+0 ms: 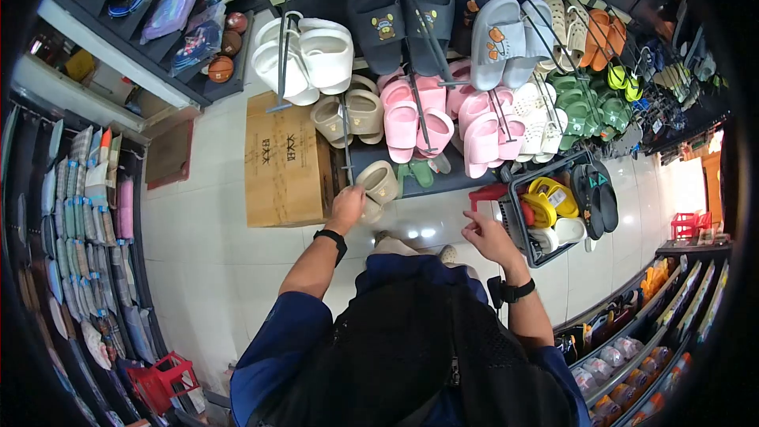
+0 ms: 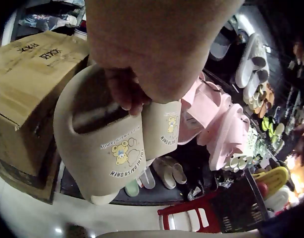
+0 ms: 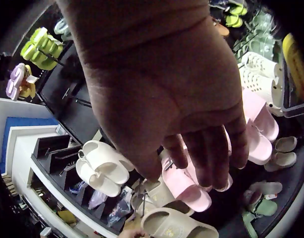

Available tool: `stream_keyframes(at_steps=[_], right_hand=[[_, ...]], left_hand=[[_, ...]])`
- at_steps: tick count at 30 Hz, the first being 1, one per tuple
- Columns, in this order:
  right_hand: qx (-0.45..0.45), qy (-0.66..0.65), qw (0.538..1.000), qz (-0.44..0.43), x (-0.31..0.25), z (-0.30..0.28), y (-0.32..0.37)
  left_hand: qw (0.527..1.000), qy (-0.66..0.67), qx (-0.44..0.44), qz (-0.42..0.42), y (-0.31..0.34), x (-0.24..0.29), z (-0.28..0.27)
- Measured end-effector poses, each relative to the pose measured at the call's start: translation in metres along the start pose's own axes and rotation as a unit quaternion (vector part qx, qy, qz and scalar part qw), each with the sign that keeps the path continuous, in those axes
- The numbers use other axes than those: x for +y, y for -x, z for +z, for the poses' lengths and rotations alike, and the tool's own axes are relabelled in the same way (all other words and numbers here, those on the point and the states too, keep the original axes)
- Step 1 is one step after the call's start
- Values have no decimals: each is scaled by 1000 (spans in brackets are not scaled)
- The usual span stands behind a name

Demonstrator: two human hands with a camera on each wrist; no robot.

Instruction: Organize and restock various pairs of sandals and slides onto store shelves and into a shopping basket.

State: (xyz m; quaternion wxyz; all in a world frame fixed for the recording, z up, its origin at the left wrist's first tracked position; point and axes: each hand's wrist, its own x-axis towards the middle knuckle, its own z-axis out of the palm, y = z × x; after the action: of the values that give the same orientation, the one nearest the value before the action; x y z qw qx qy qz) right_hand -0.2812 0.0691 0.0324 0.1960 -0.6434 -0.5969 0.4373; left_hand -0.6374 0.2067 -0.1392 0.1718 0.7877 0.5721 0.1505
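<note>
Here at the middle of the head view, the left hand (image 1: 346, 210) is on the beige slippers (image 1: 378, 181), and the left wrist view backs that up: fingers curl at the strap opening of the nearer one, bear print facing out, the second slipper right beside it. So the pair sits at the left hand's fingertips, just to its right in the head view, and that's the nearer hand by a long way. Over to the right, lower than the pair, comes the right hand (image 1: 490, 240), its index finger reaching out toward the left of the frame, holding nothing; there's a gap of floor (image 1: 423, 217) between it and the slippers. In the right wrist view its fingers hang down, spread a little and loose. Now the long axis: the upper slipper looks tipped, slanting from upper left down to lower right in the head view, though it's foreshortened, so the exact tilt is hard to call. Straight above is the metal hook (image 1: 345, 136), with another beige pair (image 1: 325, 118) hanging by it; the cardboard box (image 1: 283, 164) is off to the left, and the basket (image 1: 517, 224) sits just right of the right hand.
</note>
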Motion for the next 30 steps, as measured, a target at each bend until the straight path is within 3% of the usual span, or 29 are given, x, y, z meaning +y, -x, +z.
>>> stream_keyframes(at_steps=[10, 12, 22, 30], right_hand=[[54, 6, 997, 51, -17, 38, -20], [58, 10, 997, 56, -20, 44, -24], [74, 43, 994, 63, -23, 61, -38], [61, 62, 993, 76, -26, 65, -48]], left_hand=[[997, 28, -14, 65, -45, -58, -16], [992, 21, -12, 126, -52, -62, -22], [993, 61, -22, 96, -57, -67, -34], [990, 37, -37, 129, -75, -71, -32]])
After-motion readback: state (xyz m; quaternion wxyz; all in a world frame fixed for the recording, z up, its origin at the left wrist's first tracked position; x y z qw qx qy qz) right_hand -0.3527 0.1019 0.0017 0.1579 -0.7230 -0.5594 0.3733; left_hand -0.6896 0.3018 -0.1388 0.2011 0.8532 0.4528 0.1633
